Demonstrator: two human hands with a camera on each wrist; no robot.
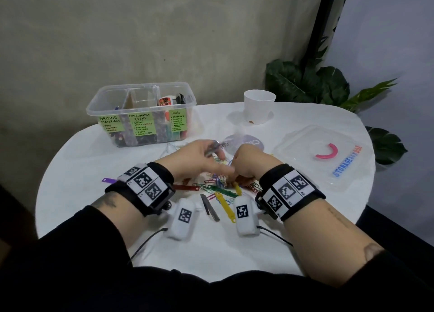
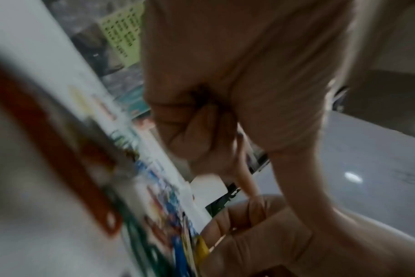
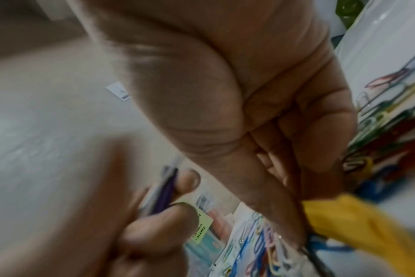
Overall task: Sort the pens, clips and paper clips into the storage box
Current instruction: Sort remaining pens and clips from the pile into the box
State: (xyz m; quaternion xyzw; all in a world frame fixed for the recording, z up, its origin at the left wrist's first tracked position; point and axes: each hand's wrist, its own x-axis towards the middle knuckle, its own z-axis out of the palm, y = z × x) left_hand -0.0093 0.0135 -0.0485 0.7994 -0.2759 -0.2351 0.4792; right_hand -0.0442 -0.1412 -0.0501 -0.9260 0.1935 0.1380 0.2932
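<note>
A clear storage box (image 1: 141, 114) with green labels stands at the table's back left. Coloured paper clips (image 1: 216, 182) and plastic strip clips, such as a green one (image 1: 222, 190), lie heaped in the middle. My left hand (image 1: 216, 152) hovers over the heap and grips a purple pen (image 3: 163, 191) between thumb and fingers. My right hand (image 1: 234, 175) reaches down into the heap with curled fingers and pinches the end of a yellow strip clip (image 3: 344, 215). The left wrist view is blurred; it shows my right hand (image 2: 249, 224) at that yellow clip (image 2: 201, 247).
The box's clear lid (image 1: 305, 171) with a pink handle (image 1: 327, 153) lies at the right. A white cup (image 1: 258, 106) stands at the back. A purple strip (image 1: 109, 180) lies left of my left wrist, a dark strip (image 1: 210, 207) near me. A plant (image 1: 312, 84) rises behind the table.
</note>
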